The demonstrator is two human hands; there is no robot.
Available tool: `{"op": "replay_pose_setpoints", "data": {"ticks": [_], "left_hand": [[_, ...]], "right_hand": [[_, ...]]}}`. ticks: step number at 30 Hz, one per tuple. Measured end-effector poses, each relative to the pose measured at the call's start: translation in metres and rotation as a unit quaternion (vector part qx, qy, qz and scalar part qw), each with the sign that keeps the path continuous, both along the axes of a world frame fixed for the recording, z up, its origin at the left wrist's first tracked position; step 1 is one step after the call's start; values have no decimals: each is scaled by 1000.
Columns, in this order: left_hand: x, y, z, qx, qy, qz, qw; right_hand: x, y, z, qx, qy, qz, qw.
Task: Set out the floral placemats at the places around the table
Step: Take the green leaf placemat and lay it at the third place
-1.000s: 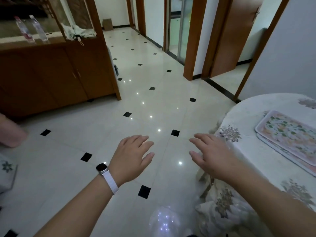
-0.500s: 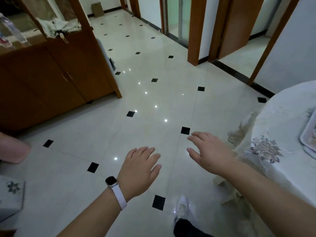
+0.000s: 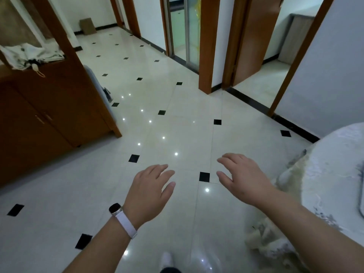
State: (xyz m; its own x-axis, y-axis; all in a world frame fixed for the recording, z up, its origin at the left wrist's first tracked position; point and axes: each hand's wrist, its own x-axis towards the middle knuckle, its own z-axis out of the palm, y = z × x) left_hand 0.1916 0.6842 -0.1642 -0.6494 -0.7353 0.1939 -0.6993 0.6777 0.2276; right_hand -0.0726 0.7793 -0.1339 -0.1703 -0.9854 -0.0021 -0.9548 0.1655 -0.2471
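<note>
Head view shows left hand and right hand spread, empty, over floor; table edge only, no placemat clearly visible; progress unclear.

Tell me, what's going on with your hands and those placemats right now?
Left hand and right hand both empty, fingers spread over the floor. Table at far right edge; no placemat clearly visible. Path clear.

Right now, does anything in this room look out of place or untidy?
Yes. The tablecloth hangs off the table and bunches in a heap on the floor. A folded umbrella lies on the wooden cabinet. Both hands are empty.
</note>
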Motion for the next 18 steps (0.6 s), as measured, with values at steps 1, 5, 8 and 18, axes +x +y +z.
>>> {"op": "replay_pose_setpoints", "data": {"ticks": [1,5,8,18], "left_hand": [[-3,-16,-3,0,4,-10,1000],[-20,-88,-14,9,12,-61,998],[-32,-148,-20,17,23,-101,995],[-115,-307,-9,14,50,-242,969]], "right_hand": [[-1,-11,-1,0,6,-7,1000],[-1,-58,-8,9,32,-39,999],[0,-93,-9,14,44,-76,996],[-12,-158,12,20,64,-253,965]]}}
